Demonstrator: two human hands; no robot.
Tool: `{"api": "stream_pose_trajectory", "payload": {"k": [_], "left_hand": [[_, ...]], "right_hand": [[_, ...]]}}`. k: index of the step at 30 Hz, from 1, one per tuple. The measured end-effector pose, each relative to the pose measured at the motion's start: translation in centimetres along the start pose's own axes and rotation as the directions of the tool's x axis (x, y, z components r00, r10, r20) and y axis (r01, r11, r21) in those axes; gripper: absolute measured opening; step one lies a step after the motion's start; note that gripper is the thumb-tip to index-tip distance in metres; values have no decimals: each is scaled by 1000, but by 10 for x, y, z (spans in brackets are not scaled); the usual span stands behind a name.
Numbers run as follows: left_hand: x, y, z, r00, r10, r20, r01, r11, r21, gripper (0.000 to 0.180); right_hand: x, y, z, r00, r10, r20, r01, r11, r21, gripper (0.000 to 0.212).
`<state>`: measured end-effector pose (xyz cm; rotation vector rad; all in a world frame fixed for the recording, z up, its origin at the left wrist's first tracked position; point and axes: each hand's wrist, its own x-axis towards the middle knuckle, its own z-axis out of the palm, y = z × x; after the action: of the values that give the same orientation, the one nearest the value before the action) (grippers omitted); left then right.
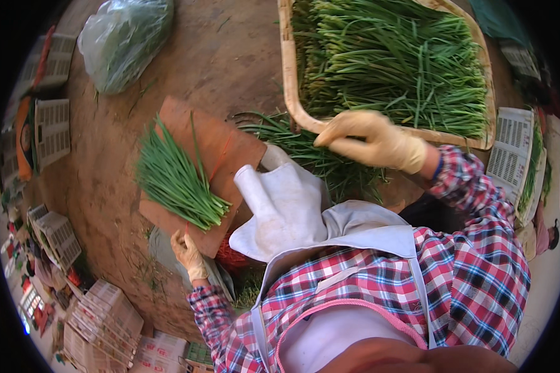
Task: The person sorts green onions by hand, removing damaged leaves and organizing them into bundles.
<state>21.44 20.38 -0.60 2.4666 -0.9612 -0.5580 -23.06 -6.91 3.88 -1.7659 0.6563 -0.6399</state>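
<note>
A bundle of green garlic chives [182,177] lies aslant on a reddish-brown board [183,118] in front of me, its cut ends toward my body. A thin red string [223,156] crosses the board and passes beneath the bundle. At the board's near left edge, my gloved left hand [189,255] pinches the string's end close to the cut stalks. My gloved right hand [374,140], slightly blurred, hovers by the near rim of a large basket [289,74]. Its thumb and bent fingers stand apart, and nothing shows between them. Many more chives [404,65] fill that basket.
Loose chives [305,146] lie between board and basket. A clear plastic bag [126,43] of greens rests on the floor at far left. White slatted crates [53,130] line the left side, with another crate [509,149] at right. A pale apron [292,205] covers my lap.
</note>
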Motion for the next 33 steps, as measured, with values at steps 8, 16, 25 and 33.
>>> {"api": "stream_pose_trajectory", "payload": {"k": [8,16,25,33], "left_hand": [[-8,17,7,998,57,-10,-58,996,-63,33],[-19,14,6,997,-24,71,33,992,-124,38],[-12,28,14,991,-28,133,28,1000,1,39],[-12,35,15,979,-90,180,135,956,-259,40]], "right_hand": [[-29,91,-69,917,343,204,-213,852,-478,69],[-7,117,-60,812,404,422,-205,873,-443,74],[16,98,-44,648,596,474,-486,803,-345,70],[27,99,-38,583,591,557,-455,806,-378,70]]}}
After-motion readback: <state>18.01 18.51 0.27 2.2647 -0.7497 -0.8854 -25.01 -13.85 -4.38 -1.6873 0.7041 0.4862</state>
